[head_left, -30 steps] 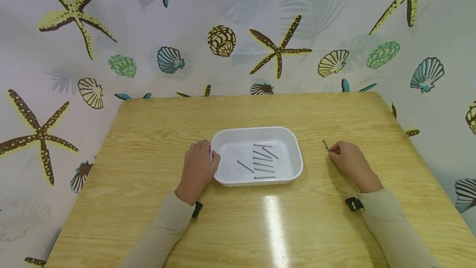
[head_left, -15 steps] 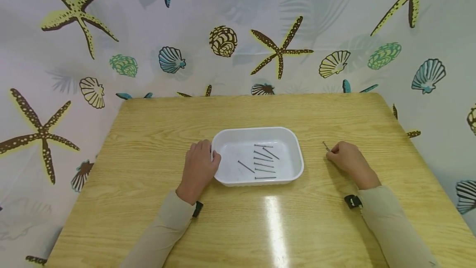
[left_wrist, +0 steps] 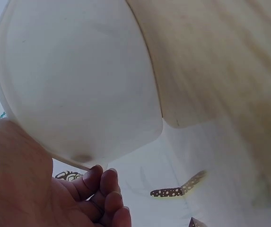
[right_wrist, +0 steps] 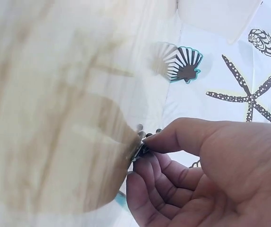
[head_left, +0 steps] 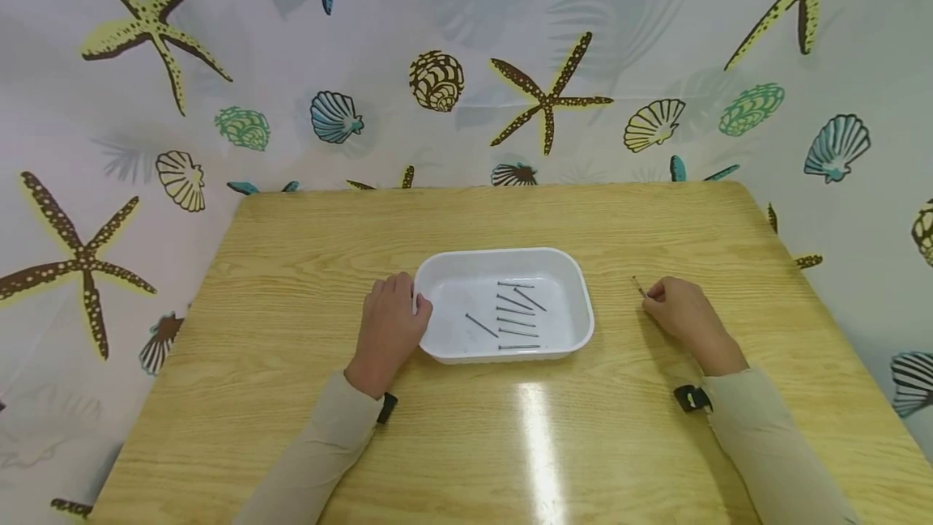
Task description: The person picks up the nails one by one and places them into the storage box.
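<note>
A white plastic tray [head_left: 437, 347] stands mid-table with several nails [head_left: 517, 322] lying in it, most of them side by side toward its right half. My left hand [head_left: 391, 330] holds the tray's left end, thumb at the rim and fingers along the outer side. To the right of the tray, my right hand [head_left: 685, 314] pinches nails [head_left: 638, 287] between thumb and index finger, low over the table. More than one dark nail head [right_wrist: 159, 131] shows at those fingertips in the right wrist view, while the other fingers curl beneath.
The light wooden table [head_left: 328, 241] has a glare streak in front of the tray. Behind it and at both sides hangs a white cloth [head_left: 474, 39] printed with starfish and shells. A black strap [head_left: 691, 398] sits at the right wrist.
Both hands stay almost in place. The nails in the right hand shift and turn slightly between the fingertips; the tray and its nails keep their places.
</note>
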`<state>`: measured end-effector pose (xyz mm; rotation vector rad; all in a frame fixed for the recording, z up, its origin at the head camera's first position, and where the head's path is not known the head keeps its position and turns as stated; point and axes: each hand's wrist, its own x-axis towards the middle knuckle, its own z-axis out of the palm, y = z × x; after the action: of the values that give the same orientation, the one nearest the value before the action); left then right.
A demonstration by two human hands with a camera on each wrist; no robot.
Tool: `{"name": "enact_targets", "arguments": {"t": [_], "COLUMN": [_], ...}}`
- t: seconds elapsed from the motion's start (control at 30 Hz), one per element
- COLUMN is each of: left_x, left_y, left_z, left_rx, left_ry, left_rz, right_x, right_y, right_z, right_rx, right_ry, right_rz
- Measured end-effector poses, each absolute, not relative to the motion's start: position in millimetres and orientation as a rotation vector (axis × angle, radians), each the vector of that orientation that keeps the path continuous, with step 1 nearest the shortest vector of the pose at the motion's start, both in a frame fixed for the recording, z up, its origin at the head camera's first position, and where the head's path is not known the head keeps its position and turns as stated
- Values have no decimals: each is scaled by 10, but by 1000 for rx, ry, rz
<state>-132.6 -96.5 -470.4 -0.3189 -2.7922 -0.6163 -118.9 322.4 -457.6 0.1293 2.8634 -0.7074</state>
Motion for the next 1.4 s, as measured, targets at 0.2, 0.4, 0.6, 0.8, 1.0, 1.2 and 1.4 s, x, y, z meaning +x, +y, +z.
{"name": "enact_targets", "arguments": {"t": [0.2,0.4,0.6,0.8,1.0,1.2,1.4], "left_x": [-1331,-1319,-1317,-1312,-1312,-1313,-1305], "left_y": [-964,-960,-956,-954,-956,-958,-957], "left_z": [-4701,-4696,-4689,-4673,-4675,-4675,-4662], "left_rx": [-312,-316,-322,-314,-314,-318,-311], "left_ry": [-2785,-2786,-2776,-2787,-2779,-2772,-2781], "left_rz": [-617,-623,-611,-612,-620,-615,-615], "right_x": [-1168,-1140,-1111,-1097,-1078,-1039,-1015], "right_y": [3214,3187,3081,2922,2724,2538,2401], "right_z": [-4580,-4569,-4506,-4352,-4234,-4173,-4102], "right_rx": [121,111,71,-25,-205,-314,-405], "right_ry": [2910,2979,3008,3026,2990,2915,2890], "right_rz": [-729,-739,-765,-807,-873,-892,-913]}}
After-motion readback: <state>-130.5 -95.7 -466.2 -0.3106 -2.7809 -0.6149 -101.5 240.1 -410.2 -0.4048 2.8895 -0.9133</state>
